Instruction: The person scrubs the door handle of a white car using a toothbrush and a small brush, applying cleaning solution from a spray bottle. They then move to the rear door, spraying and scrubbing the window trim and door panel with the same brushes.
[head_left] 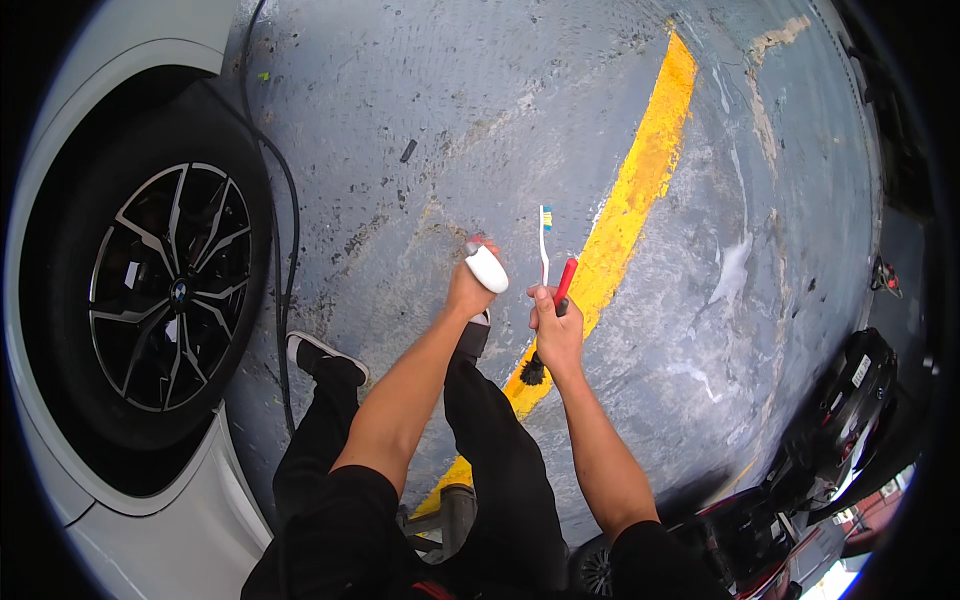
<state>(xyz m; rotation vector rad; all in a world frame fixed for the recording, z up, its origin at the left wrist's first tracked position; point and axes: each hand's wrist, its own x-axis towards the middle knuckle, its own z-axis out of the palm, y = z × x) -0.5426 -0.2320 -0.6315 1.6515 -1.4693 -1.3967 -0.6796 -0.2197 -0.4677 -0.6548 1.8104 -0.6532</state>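
My left hand [466, 291] is closed round what looks like a spray bottle [488, 269], with a white rounded top, a grey part and a bit of red; the hand hides most of it. Two brushes share my right hand [560, 334]. One is a toothbrush [544, 240] with a white handle, pointing away from me, its bristles blue, yellow and white. The other is a brush with a red handle [567, 279], whose round black bristle head [532, 371] sticks out below my hand. Both hands are held over the floor, apart from each other.
A car wheel [180, 290] with black and silver spokes stands at my left, under a light grey body panel. A black hose [291, 230] runs along the floor beside it. A yellow line [640, 165] crosses the grey floor. A motorcycle [850, 400] stands at lower right, a stool [458, 520] below me.
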